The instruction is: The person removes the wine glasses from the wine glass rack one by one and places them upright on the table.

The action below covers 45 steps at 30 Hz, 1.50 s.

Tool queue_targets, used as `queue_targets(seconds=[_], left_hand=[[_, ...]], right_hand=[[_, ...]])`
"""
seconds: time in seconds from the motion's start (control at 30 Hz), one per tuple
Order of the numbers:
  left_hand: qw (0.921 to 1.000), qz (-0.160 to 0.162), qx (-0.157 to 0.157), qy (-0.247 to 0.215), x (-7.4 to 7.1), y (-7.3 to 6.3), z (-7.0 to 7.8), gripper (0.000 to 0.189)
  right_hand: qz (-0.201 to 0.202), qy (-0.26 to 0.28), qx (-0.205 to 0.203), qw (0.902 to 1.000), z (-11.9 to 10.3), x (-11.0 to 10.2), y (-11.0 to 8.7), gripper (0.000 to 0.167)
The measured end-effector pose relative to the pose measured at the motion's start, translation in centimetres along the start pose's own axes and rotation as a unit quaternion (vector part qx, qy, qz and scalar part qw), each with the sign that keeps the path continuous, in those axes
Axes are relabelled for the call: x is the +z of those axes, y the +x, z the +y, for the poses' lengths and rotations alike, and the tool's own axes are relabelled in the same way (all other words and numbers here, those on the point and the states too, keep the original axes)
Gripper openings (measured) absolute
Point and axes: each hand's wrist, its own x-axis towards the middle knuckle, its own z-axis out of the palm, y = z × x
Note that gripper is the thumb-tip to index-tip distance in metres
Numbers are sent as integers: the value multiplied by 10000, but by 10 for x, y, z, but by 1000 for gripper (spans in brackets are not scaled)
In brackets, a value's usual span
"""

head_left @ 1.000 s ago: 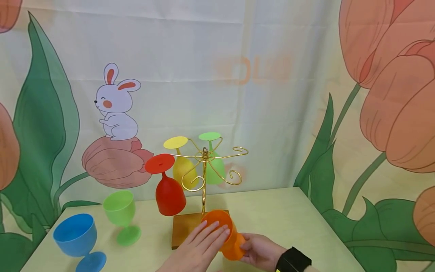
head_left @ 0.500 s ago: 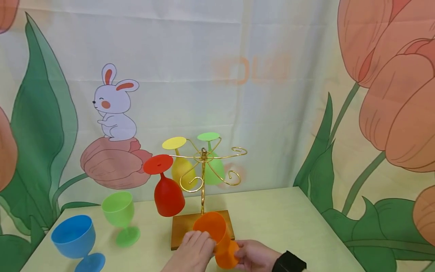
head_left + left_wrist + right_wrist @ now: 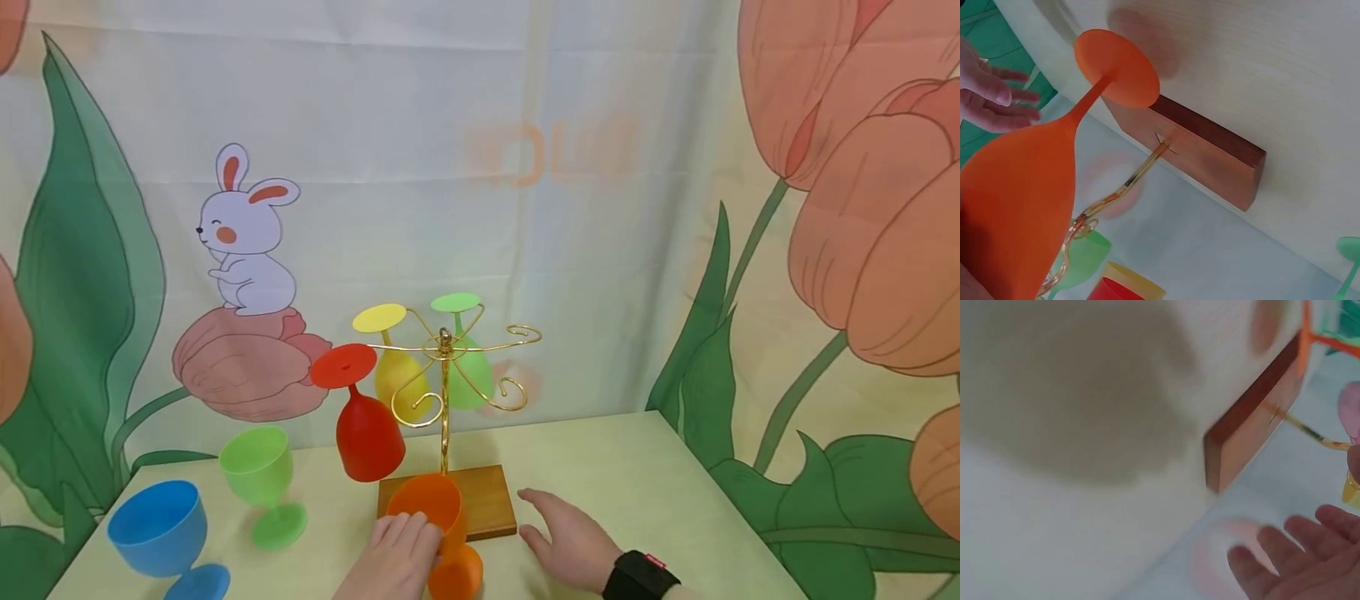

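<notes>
My left hand (image 3: 397, 554) grips an orange plastic goblet (image 3: 1029, 200) by its bowl, and the goblet is tilted with its foot toward the lower right in the head view. To the right, my right hand (image 3: 566, 542) is apart from the goblet, its fingers spread and holding nothing. Behind both hands stands a gold wire rack (image 3: 446, 417) on a wooden base (image 3: 487, 500). Upside down on its arms hang a red goblet (image 3: 369, 437), a yellow goblet (image 3: 401, 387) and a light green goblet (image 3: 471, 375).
A blue goblet (image 3: 157, 533) and another green goblet (image 3: 258, 467) stand upright on the pale table (image 3: 600, 467) at the left. A printed curtain (image 3: 375, 125) rises behind the table. Bare curled hooks (image 3: 513, 393) of the rack point right and forward.
The orange goblet moved left and down with my left hand, whose fingers went from straight to curled round the bowl. My right hand let go of the goblet and opened.
</notes>
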Motion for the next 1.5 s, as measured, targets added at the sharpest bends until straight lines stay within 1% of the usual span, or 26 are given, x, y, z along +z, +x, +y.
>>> queue_targets(seconds=[0.03,0.07,0.1,0.17,0.23,0.3,0.33,0.47,0.57,0.67,0.73,0.8,0.9,1.0,1.03,1.1,1.13,1.2,1.3,1.5], left_hand=[[10000,37,-39,63,1,-2,-1,45],[9999,83,-82,114,1,-3,-2,43],[9998,37,-146,125,1,-4,-2,45],[9994,-105,-268,166,-2,-6,-3,49],[9988,-257,-381,146,-6,-8,-4,53],[9973,-478,-550,128,-12,-11,-5,63],[9964,-542,-638,142,-15,-13,-6,65],[9897,-889,-1120,95,-25,-23,-12,77],[9826,-1050,-1528,69,-30,-32,-22,76],[9750,-1151,-1896,88,-33,-42,-38,78],[9693,-1216,-2136,103,-33,-49,-52,84],[9634,-1296,-2344,109,-33,-56,-66,90],[9569,-1432,-2526,52,-35,-66,-88,90],[9539,-1527,-2581,77,-36,-74,-106,88],[9545,-1520,-2564,78,-36,-75,-111,86],[9551,-1471,-2569,118,-36,-77,-118,91],[9564,-1443,-2537,123,-36,-79,-121,90],[9572,-1400,-2531,129,-35,-80,-124,91],[9590,-1386,-2462,204,-35,-82,-127,87],[9616,-1326,-2366,418,-34,-82,-133,92]], right_hand=[[179,-585,-144,9980,2,-4,0,53],[340,-1066,-220,9935,4,-8,0,56],[483,-1423,-269,9883,7,-12,0,59],[716,-1927,-225,9784,13,-20,1,66],[897,-2220,-123,9708,20,-28,1,73],[1028,-2294,-56,9679,25,-35,0,76],[1059,-2270,-40,9681,25,-39,0,76],[979,-1970,24,9755,25,-49,-4,74],[927,-1866,126,9780,30,-50,-5,76],[985,-1843,164,9778,41,-45,-5,79],[1007,-1813,166,9781,46,-43,-5,83],[984,-1775,174,9790,48,-41,-4,85],[902,-1756,232,9800,45,-41,-4,86],[818,-1729,281,9811,43,-40,-4,84],[800,-1734,296,9812,42,-40,-4,84],[777,-1720,303,9816,42,-40,-5,83],[768,-1725,315,9815,43,-40,-6,83],[776,-1762,342,9807,43,-40,-6,83],[802,-1768,363,9803,45,-40,-7,82],[797,-1719,344,9813,47,-42,-9,80]])
